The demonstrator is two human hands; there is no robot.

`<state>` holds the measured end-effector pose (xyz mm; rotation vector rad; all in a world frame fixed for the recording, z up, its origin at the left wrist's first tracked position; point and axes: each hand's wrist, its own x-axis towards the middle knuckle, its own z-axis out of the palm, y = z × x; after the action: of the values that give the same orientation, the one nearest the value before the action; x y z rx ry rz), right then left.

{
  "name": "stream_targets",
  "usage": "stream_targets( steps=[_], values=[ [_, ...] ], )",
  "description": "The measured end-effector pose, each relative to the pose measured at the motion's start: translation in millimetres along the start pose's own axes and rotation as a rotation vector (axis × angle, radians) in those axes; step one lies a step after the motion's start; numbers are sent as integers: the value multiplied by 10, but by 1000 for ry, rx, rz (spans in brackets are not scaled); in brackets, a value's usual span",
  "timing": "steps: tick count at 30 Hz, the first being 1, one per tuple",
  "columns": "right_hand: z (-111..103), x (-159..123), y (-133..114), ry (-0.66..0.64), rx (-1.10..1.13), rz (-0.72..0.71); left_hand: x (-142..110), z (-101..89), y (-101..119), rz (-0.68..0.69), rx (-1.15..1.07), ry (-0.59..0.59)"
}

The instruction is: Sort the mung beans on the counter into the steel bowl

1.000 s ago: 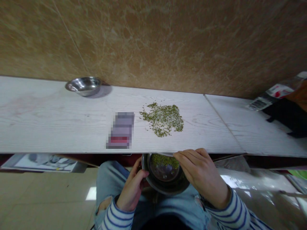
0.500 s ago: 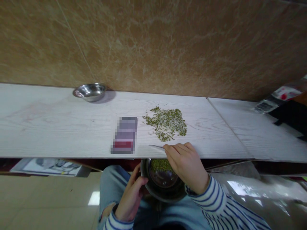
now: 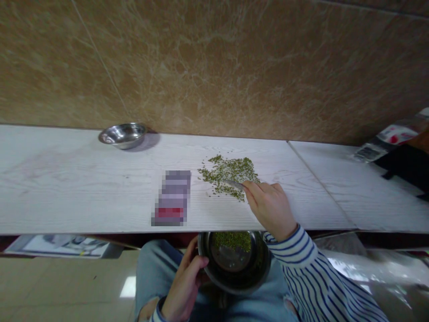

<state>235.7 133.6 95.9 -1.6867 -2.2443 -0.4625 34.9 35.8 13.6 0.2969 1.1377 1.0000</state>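
My right hand (image 3: pixel 271 208) pinches the near end of a thin blade (image 3: pixel 234 184), light and probably stiff, best held there, with its far end low over the beans (image 3: pixel 239 169). They lie scattered between the back and front edges of the counter (image 3: pixel 83 192), and I judge them hard, light and quick to roll. Below the front edge my left hand (image 3: pixel 184 281) clamps the bowl (image 3: pixel 263 268) by its left rim, thumb over the lip; I expect smooth, rigid metal, weighted slightly by the beans inside.
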Motion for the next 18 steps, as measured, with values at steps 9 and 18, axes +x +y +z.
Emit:
stream_targets(
  steps=[9, 18],
  values=[
    [11, -105, 19, -58, 40, -77, 33, -42, -36, -16, 4, -13],
    [64, 174, 201, -14, -23, -12, 0, 1, -46, -19, -12, 4]
  ],
)
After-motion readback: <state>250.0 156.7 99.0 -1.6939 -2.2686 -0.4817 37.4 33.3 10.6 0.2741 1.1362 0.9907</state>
